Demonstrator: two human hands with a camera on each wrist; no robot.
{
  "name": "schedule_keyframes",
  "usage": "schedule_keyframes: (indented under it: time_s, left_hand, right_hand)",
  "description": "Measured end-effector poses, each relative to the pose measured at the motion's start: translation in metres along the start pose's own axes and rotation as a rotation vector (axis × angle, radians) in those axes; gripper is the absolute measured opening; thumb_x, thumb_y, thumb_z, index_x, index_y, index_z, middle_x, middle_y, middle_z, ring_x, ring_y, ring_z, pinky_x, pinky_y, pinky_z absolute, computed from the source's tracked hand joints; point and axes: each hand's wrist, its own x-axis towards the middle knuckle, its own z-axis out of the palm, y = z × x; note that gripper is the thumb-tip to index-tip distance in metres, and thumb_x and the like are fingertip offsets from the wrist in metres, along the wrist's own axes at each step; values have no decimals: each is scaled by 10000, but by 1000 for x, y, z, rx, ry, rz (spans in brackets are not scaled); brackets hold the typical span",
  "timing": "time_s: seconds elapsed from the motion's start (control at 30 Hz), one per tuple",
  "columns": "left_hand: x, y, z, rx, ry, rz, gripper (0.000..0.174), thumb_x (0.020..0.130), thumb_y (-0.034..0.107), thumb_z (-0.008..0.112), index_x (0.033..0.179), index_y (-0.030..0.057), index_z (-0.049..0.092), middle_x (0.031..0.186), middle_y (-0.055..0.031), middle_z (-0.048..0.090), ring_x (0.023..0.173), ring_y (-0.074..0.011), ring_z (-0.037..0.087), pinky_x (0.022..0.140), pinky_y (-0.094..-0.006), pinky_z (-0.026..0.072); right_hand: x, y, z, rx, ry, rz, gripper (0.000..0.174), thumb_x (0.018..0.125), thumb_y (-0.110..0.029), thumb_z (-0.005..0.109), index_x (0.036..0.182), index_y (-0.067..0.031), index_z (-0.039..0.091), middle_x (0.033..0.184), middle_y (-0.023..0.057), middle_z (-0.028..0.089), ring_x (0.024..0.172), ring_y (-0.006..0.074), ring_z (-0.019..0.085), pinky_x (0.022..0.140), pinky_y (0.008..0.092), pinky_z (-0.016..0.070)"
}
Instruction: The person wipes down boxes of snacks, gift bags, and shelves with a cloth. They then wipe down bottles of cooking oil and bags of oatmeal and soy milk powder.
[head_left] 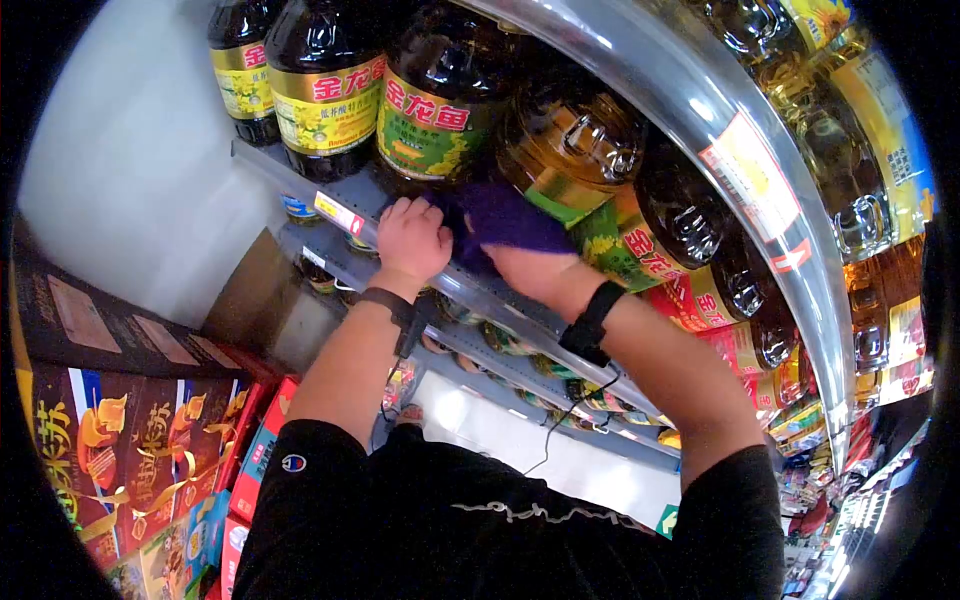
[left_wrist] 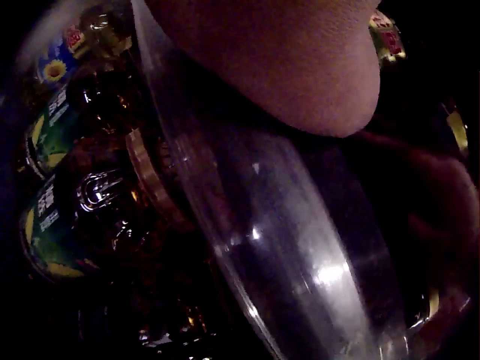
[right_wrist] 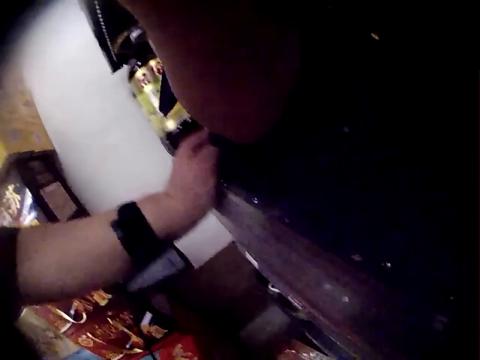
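A purple cloth (head_left: 520, 218) lies bunched on the shelf (head_left: 330, 185) at the foot of large dark oil bottles, in the head view. My right hand (head_left: 535, 270) holds this cloth, which hides most of the fingers. Just left of it, my left hand (head_left: 413, 238) grips the shelf's front edge with bent fingers. The right wrist view also has the left hand (right_wrist: 191, 180) at that edge. Directly behind the hands stands an oil bottle with a green label (head_left: 430, 125); a bottle with a gold and green label (head_left: 570, 150) leans over the cloth.
A curved clear shelf guard (head_left: 720, 130) arches close above on the right, with more oil bottles (head_left: 840, 150) beyond it. Lower shelves with bottles (head_left: 500, 340) run beneath. Stacked brown gift boxes (head_left: 140, 440) stand at lower left, and a white column (head_left: 130, 150) rises behind them.
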Motion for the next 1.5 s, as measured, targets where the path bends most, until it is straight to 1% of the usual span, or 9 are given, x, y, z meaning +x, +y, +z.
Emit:
schedule_keyframes:
  time_s: [0.2, 0.37, 0.43, 0.47, 0.53, 0.73, 0.9, 1.43, 1.5]
  left_hand:
    - [1, 2, -3, -12, -4, -8, 216, 742, 259, 611, 835, 70, 659, 940, -104, 620, 941, -333, 567, 827, -474, 477]
    - [0, 1, -2, 13, 21, -9, 237, 756, 284, 612, 868, 89, 687, 941, -64, 628, 968, -288, 567, 861, -446, 468]
    - [-3, 0, 0, -6, 44, 0, 244, 756, 284, 611, 878, 88, 687, 946, -68, 631, 969, -290, 568, 862, -446, 468]
    - [-2, 1, -1, 27, 13, -11, 251, 755, 284, 610, 888, 86, 688, 952, -72, 636, 969, -292, 569, 863, -446, 468]
    - [-1, 1, 1, 53, -22, -23, 258, 755, 283, 608, 897, 84, 690, 957, -75, 641, 970, -293, 569, 864, -446, 468]
    - [-1, -2, 6, 17, 36, 11, 246, 732, 285, 588, 802, 65, 672, 925, -111, 635, 928, -322, 570, 817, -471, 480]
    - [-1, -1, -1, -42, 56, 3, 217, 719, 260, 619, 799, 67, 677, 936, -98, 629, 935, -305, 563, 823, -454, 477]
    - [-2, 1, -3, 97, -129, -53, 278, 756, 318, 618, 906, 103, 712, 934, -77, 639, 980, -291, 572, 886, -429, 463]
    - [-2, 0, -1, 73, -78, -39, 271, 755, 314, 616, 895, 103, 711, 923, -76, 640, 977, -289, 574, 884, -429, 464]
  right_hand:
    - [-13, -5, 10, 208, -275, 256, 345, 910, -131, 514, 1240, -62, 590, 1205, 210, 611, 1100, 379, 591, 934, 492, 463]
    - [13, -6, -55, -289, -163, -15, 334, 884, -123, 531, 1187, -55, 653, 1191, 216, 641, 1093, 357, 624, 985, 459, 473]
    - [56, -44, -111, -99, -642, 582, 459, 888, -124, 542, 1343, -68, 558, 1216, 195, 648, 1089, 352, 636, 976, 439, 498]
    - [34, -10, -96, -264, -240, 180, 546, 883, -156, 572, 1417, -86, 485, 1234, 199, 631, 1087, 340, 636, 946, 423, 519]
    - [56, -11, -124, -466, -117, 178, 735, 848, -247, 661, 1513, -149, 366, 1315, 143, 603, 1060, 328, 648, 828, 441, 565]
    - [38, 1, -89, -324, -138, 74, 776, 831, -266, 682, 1516, -111, 352, 1268, 169, 609, 1041, 335, 647, 801, 430, 564]
    - [26, -5, -41, -314, -167, 6, 401, 773, -142, 604, 1156, -24, 627, 1220, 218, 606, 1097, 411, 581, 972, 485, 464]
    - [98, -36, -63, -290, -86, -221, 548, 918, -117, 447, 1465, -92, 462, 1416, 176, 530, 1310, 334, 502, 1115, 433, 375]
    - [131, -33, -61, -156, 6, -75, 657, 850, -28, 449, 1498, -134, 415, 1199, 195, 648, 989, 392, 647, 879, 455, 530]
